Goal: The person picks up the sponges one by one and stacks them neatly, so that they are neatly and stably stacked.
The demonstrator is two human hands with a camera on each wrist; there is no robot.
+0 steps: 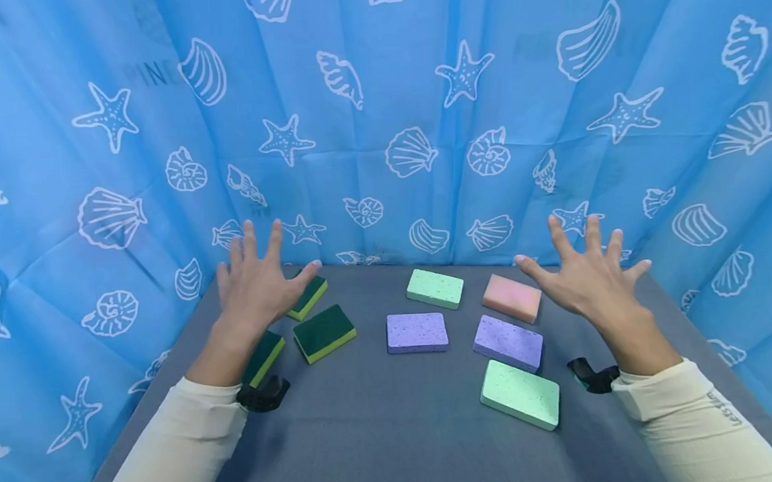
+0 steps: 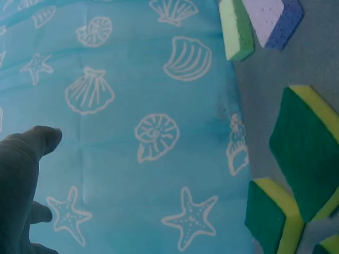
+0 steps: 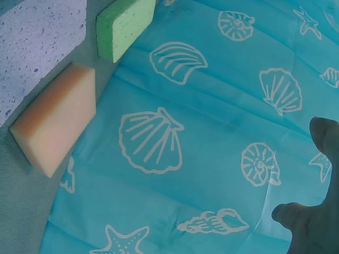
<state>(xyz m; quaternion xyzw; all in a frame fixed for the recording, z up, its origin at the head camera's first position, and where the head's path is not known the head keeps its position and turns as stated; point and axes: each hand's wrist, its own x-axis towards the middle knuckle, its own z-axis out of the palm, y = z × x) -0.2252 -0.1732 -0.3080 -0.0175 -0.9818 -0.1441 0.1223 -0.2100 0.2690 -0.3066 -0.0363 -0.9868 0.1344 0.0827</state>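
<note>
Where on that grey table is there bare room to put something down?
The near part of the grey table is bare, left of the closest green sponge. A narrow lane runs between the scouring sponge and the purple sponge. Farther back is crowded.

Both spread hands, left hand [image 1: 255, 283] and right hand [image 1: 588, 279], above sponges [image 1: 418, 332]

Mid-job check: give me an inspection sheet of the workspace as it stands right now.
Surface: grey cloth-covered table.
Job's things: three green-and-yellow scrub sponges at left; two mint green sponges, two purple sponges and one peach sponge at centre-right.
Clutter: nothing seen.
Hands: left hand and right hand raised, fingers spread, holding nothing.
Cables: nothing seen.
Surroundings: blue seashell-print curtain on three sides.
</note>
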